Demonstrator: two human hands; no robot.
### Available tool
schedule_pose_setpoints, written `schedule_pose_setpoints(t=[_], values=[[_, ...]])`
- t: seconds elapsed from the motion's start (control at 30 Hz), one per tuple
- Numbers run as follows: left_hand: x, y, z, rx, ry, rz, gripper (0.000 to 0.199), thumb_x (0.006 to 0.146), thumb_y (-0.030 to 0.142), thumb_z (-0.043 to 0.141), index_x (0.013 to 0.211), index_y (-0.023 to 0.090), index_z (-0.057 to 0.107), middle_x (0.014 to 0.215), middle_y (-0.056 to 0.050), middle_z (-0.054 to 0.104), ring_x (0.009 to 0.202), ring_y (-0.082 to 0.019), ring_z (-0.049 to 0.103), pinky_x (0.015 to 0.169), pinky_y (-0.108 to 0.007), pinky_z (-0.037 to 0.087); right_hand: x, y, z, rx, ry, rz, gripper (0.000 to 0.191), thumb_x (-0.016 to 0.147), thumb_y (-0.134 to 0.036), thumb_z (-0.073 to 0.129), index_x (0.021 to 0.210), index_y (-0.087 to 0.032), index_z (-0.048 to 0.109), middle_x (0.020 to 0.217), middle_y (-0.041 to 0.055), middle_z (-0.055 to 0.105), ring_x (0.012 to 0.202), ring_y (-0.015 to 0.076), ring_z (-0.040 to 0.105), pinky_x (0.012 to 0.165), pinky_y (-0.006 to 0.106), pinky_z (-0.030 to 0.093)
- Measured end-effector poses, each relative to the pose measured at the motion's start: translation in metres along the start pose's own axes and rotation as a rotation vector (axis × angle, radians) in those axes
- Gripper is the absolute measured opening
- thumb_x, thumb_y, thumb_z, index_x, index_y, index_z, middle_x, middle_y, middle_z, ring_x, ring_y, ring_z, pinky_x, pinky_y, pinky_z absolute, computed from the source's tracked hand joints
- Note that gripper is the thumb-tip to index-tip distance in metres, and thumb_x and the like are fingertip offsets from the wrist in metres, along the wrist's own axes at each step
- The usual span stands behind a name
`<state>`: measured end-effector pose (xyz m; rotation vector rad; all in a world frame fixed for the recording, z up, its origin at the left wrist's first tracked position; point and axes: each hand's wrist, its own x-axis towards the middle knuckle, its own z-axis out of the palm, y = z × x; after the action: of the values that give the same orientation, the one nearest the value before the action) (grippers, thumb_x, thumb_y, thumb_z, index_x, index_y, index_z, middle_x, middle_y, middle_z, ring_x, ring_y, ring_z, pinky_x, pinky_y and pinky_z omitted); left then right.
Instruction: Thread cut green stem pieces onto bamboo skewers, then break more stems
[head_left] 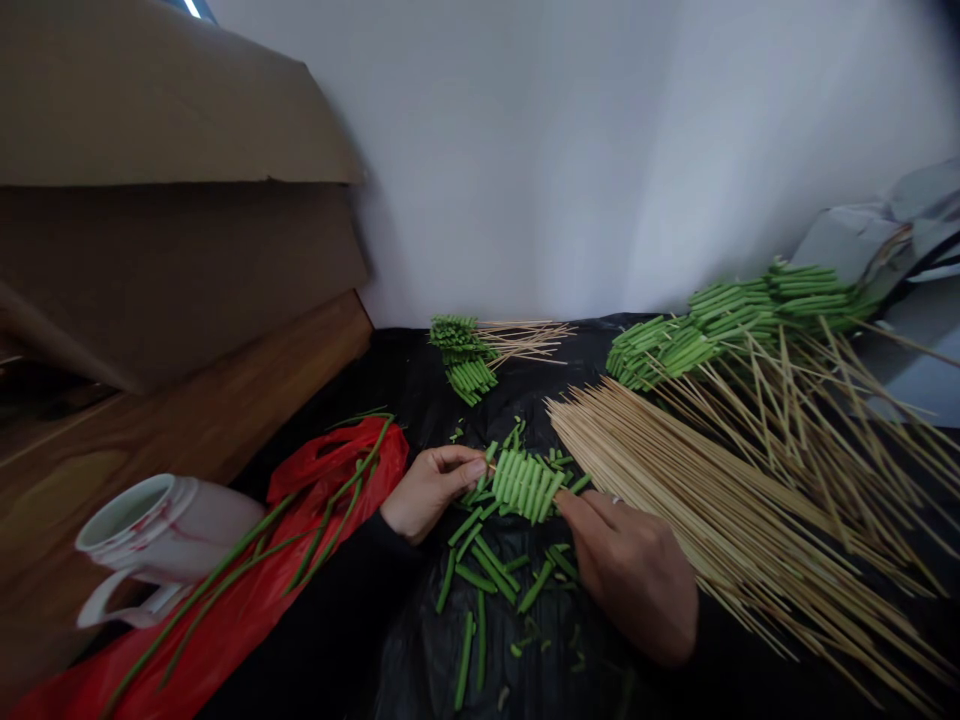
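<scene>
Over the black sheet [397, 375], here's the bean skewer [527, 485]: bright green pieces [512, 478] packed neatly side by side. The left hand [433, 488] pinches its left end, the right hand [637, 565] clamps the other, hiding that stretch; the tip's hard to make out. Long axis running left to right, right end slightly nearer the camera!

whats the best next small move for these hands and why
I'd probably nudge the row of cut green stalks straighter: the pieces lean at slightly different angles and their ends look uneven. The left hand pinches at one end of the row and the right hand holds at the other, so both seem well placed for it.
</scene>
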<state>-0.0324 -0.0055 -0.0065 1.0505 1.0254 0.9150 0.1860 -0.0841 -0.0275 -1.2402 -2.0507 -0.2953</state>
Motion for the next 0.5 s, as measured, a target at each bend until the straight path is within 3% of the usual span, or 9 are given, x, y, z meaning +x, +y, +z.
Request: schedule_pose_setpoints(t=[0.17, 0.5], values=[[-0.0008, 0.0016, 0.0036, -0.141, -0.010, -0.040, 0.027, 0.057, 0.029, 0.086, 0.074, 0.012, 0.073, 0.070, -0.002, 0.067, 0.066, -0.009, 0.059, 0.067, -0.020, 0.044, 0.0016, -0.0001, -0.0011, -0.005, 0.020, -0.006, 0.026, 0.089, -0.010, 0.040, 0.100, -0.014, 0.064, 0.068, 0.0016, 0.057, 0.056, 0.0142, 0.049, 0.055, 0.031, 0.028], [-0.0017, -0.0026, 0.0045, -0.146, -0.009, -0.059, 0.029, 0.056, 0.030, 0.086, 0.073, 0.010, 0.073, 0.067, -0.002, 0.066, 0.063, -0.008, 0.057, 0.066, -0.021, 0.045, 0.0007, -0.0015, -0.0006, 0.013, 0.023, 0.000, 0.026, 0.088, -0.009, 0.041, 0.100, -0.013, 0.064, 0.068, 0.0016, 0.057, 0.057, 0.0139, 0.050, 0.056, 0.030, 0.029]])
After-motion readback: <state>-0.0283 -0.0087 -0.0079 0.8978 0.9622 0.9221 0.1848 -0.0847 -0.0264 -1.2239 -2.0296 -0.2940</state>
